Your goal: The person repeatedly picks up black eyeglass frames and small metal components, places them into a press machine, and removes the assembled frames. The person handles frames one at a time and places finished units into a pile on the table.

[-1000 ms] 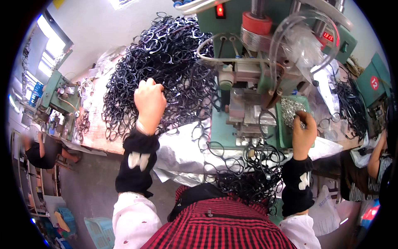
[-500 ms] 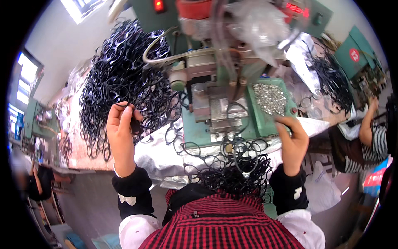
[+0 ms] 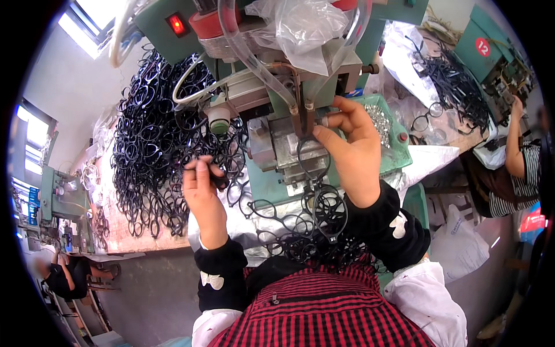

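Note:
My right hand (image 3: pixel 355 156) is at the machine's copper-coloured prongs (image 3: pixel 303 122), thumb and forefinger nearly together beside the tips. Anything between those fingertips is too small to make out. Just below, a black eyeglass frame (image 3: pixel 299 151) hangs upright against the metal fixture (image 3: pixel 282 141), its lower ring over other frames. My left hand (image 3: pixel 203 188) is closed in front of the big heap of black eyeglass frames (image 3: pixel 153 139). Something dark shows by its fingers, its kind unclear. More black frames (image 3: pixel 312 248) lie piled at the table's near edge, against my checked apron.
A green tray (image 3: pixel 399 151) of small shiny metal parts (image 3: pixel 378 121) stands right of the fixture. Clear hoses (image 3: pixel 260 72) and a plastic bag (image 3: pixel 306 32) hang overhead. Black strips (image 3: pixel 454 87) lie on the right, near a co-worker's arm (image 3: pixel 513 144). Another person (image 3: pixel 60 272) sits far left.
My right hand has moved left and forward from beside the tray to the prongs. My left hand has shifted right and slightly nearer. The view has shifted, bringing the machine closer.

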Demonstrator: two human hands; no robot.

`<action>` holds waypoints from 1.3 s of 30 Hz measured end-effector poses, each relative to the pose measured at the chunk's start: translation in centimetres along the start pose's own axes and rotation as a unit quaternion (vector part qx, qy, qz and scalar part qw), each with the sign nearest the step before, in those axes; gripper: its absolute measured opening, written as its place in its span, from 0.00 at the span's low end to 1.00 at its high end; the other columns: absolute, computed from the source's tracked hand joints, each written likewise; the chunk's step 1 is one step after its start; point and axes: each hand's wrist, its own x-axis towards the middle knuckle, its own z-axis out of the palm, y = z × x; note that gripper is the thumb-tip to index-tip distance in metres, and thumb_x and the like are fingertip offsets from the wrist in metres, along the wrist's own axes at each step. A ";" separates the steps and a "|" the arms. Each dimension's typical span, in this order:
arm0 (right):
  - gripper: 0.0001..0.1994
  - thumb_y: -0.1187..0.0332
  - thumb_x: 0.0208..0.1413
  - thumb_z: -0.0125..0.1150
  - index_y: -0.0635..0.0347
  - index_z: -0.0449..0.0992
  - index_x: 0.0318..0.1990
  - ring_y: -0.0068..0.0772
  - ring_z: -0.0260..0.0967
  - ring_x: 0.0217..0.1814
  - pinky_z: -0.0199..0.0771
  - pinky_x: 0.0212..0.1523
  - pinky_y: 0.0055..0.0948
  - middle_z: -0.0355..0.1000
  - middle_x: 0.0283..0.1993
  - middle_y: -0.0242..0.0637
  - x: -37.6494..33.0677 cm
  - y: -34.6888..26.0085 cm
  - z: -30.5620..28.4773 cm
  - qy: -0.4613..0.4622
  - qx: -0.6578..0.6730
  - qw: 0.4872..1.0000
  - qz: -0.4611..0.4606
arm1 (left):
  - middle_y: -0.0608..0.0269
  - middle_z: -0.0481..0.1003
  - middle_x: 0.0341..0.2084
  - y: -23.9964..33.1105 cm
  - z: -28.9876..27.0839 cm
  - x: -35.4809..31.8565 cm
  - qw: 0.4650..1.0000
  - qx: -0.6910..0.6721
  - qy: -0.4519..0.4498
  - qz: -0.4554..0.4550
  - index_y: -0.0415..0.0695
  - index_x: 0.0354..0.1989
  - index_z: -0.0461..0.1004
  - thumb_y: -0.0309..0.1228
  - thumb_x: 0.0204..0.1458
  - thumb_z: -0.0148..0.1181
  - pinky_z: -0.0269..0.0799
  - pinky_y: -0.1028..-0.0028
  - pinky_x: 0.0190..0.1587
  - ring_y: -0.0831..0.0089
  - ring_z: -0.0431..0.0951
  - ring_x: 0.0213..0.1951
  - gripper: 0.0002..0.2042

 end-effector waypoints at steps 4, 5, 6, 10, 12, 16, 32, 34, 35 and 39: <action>0.26 0.82 0.50 0.64 0.68 0.69 0.59 0.17 0.69 0.39 0.67 0.46 0.19 0.75 0.32 0.29 0.0 -1.5 1.2 -0.040 0.112 0.992 0.042 | 0.56 0.77 0.38 10.1 5.9 0.2 0.939 0.003 -0.146 0.312 0.34 0.50 0.70 0.24 0.66 0.48 0.70 0.75 0.37 0.75 0.73 0.30 0.09; 0.27 0.82 0.51 0.64 0.67 0.68 0.60 0.17 0.70 0.39 0.67 0.46 0.19 0.75 0.34 0.29 -0.1 -1.6 1.6 -0.044 0.142 0.987 0.061 | 0.55 0.77 0.35 11.5 7.8 -0.1 0.928 0.025 -0.120 0.351 0.34 0.49 0.71 0.24 0.66 0.50 0.69 0.77 0.35 0.76 0.75 0.30 0.08; 0.26 0.82 0.51 0.64 0.67 0.68 0.60 0.17 0.70 0.39 0.67 0.45 0.19 0.75 0.35 0.30 -0.2 -1.7 1.7 -0.031 0.155 0.985 0.065 | 0.58 0.77 0.32 12.1 9.1 0.5 0.931 0.088 -0.102 0.338 0.34 0.48 0.72 0.23 0.64 0.52 0.68 0.81 0.34 0.78 0.75 0.31 0.08; 0.26 0.81 0.52 0.62 0.67 0.68 0.61 0.24 0.73 0.46 0.70 0.50 0.24 0.76 0.46 0.37 -1.2 -3.0 1.4 -0.037 0.096 0.993 0.049 | 0.61 0.78 0.30 12.7 9.9 -0.2 0.944 0.095 -0.118 0.292 0.35 0.48 0.72 0.25 0.65 0.53 0.68 0.82 0.32 0.80 0.76 0.29 0.08; 0.26 0.80 0.52 0.61 0.66 0.68 0.61 0.29 0.74 0.51 0.71 0.54 0.27 0.76 0.50 0.40 -1.6 -3.1 -0.3 -0.089 -0.040 0.994 -0.053 | 0.59 0.77 0.28 12.2 8.9 -2.8 0.961 -0.046 -0.261 0.083 0.35 0.50 0.70 0.31 0.67 0.51 0.69 0.80 0.31 0.77 0.76 0.27 0.11; 0.22 0.78 0.56 0.59 0.65 0.70 0.60 0.29 0.70 0.58 0.68 0.60 0.29 0.73 0.57 0.39 1.1 -1.3 -3.6 -0.086 -0.183 0.979 -0.038 | 0.57 0.75 0.22 9.7 9.2 -5.3 0.814 -0.134 -0.384 -0.415 0.39 0.49 0.69 0.41 0.69 0.43 0.66 0.79 0.24 0.74 0.72 0.20 0.17; 0.05 0.72 0.45 0.68 0.60 0.78 0.29 0.48 0.71 0.42 0.69 0.47 0.41 0.74 0.33 0.41 -1.2 4.1 -11.3 0.052 -0.593 0.792 -0.138 | 0.58 0.76 0.23 5.6 8.8 -6.4 0.836 -0.136 -0.355 -0.396 0.38 0.49 0.70 0.42 0.70 0.40 0.69 0.79 0.26 0.76 0.74 0.23 0.19; 0.04 0.71 0.45 0.68 0.59 0.79 0.29 0.49 0.70 0.42 0.69 0.45 0.42 0.74 0.33 0.41 -0.7 5.2 -11.7 0.045 -0.593 0.794 -0.124 | 0.61 0.77 0.27 5.0 7.0 -7.9 0.852 -0.068 -0.379 -0.355 0.39 0.49 0.70 0.41 0.70 0.42 0.70 0.79 0.30 0.78 0.75 0.27 0.17; 0.04 0.72 0.46 0.67 0.59 0.79 0.28 0.49 0.71 0.42 0.70 0.45 0.42 0.74 0.33 0.41 -0.7 5.2 -11.5 0.038 -0.596 0.794 -0.112 | 0.64 0.78 0.31 4.1 5.7 -8.8 0.872 -0.048 -0.375 -0.310 0.39 0.49 0.71 0.38 0.70 0.45 0.70 0.79 0.32 0.80 0.74 0.30 0.15; 0.04 0.74 0.52 0.65 0.62 0.77 0.34 0.35 0.72 0.38 0.71 0.41 0.31 0.75 0.32 0.38 -1.8 5.9 -11.7 0.078 -0.501 0.858 -0.087 | 0.63 0.77 0.34 6.3 1.8 -7.8 0.961 0.217 -0.166 0.048 0.38 0.40 0.74 0.20 0.58 0.57 0.69 0.78 0.41 0.76 0.75 0.37 0.04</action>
